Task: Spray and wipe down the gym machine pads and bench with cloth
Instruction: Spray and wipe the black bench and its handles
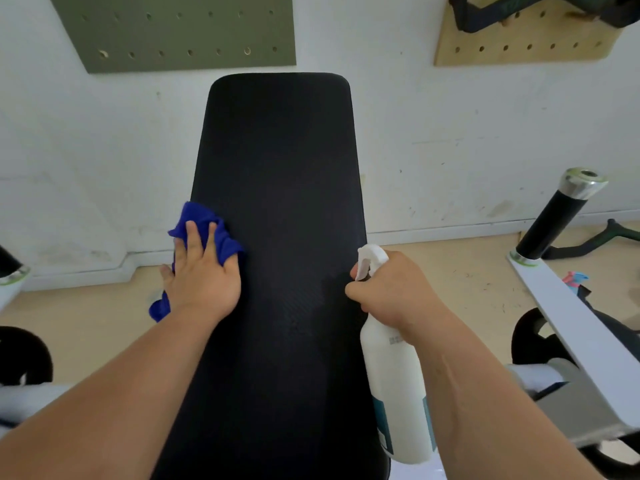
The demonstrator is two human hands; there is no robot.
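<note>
Cloth (199, 216), blue and bunched, pinned under left hand (202, 278) on the left edge of black bench pad (277, 168); fingers (192, 237) straight and spread, palm pressing down, one tail of fabric hanging off the pad's edge beside the thumb. Spray bottle (394, 393), white, clamped in right hand (391, 289) across the pad from the left hand, grip curled round the neck, nozzle turned toward the pad's middle, body slanting back beneath the forearm. Faint sheen on the pad between both hands. Out past the right hand, black roller (550, 220) with chrome cap above white frame bar (571, 313). Well beyond both hands, green pegboard (173, 29) and wooden pegboard (519, 43) on the wall.
</note>
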